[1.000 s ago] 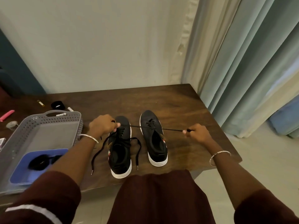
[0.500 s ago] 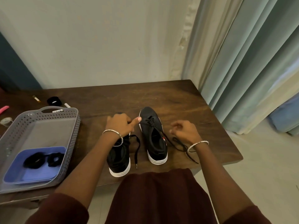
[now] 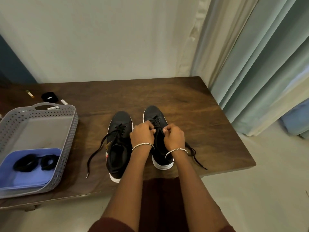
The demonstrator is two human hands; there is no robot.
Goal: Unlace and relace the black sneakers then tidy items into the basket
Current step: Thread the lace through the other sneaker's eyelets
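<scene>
The left hand (image 3: 142, 133) and right hand (image 3: 173, 136) sit close together over the tongue of the right sneaker (image 3: 154, 113), knuckles up and fingertips nearly meeting. Both have their fingers curled, and each seems to pinch the right lace (image 3: 194, 154) just below the laced eyelets; the exact grip is hidden behind the knuckles. A thin metal bangle (image 3: 143, 145) circles the left wrist and another (image 3: 176, 150) the right. The forearms cover the middle of the right sneaker, leaving its black toe and white heel rim in sight. One tail of the right lace trails out from under the right wrist and lies on the table (image 3: 192, 104) toward its near right corner. The left sneaker (image 3: 119, 118) stands just beside the right one, parallel, toe pointing to the wall. It is laced only at the front eyelets, and its opening is dark. The left lace (image 3: 96, 152) runs loose from those eyelets down and to the left over the wood, ending in a metal tip. Well apart on the left stands the grey perforated basket (image 3: 25, 115), its near end holding a blue tray (image 3: 33, 176) with two black bands (image 3: 17, 164) on it. Behind the basket lie a black round thing (image 3: 49, 96), a small yellow piece (image 3: 30, 94) and two small white pieces (image 3: 53, 108), too small to name. A pale curtain (image 3: 259, 64) hangs to the right of the table. Maroon cloth (image 3: 160, 198) shows between the forearms.
</scene>
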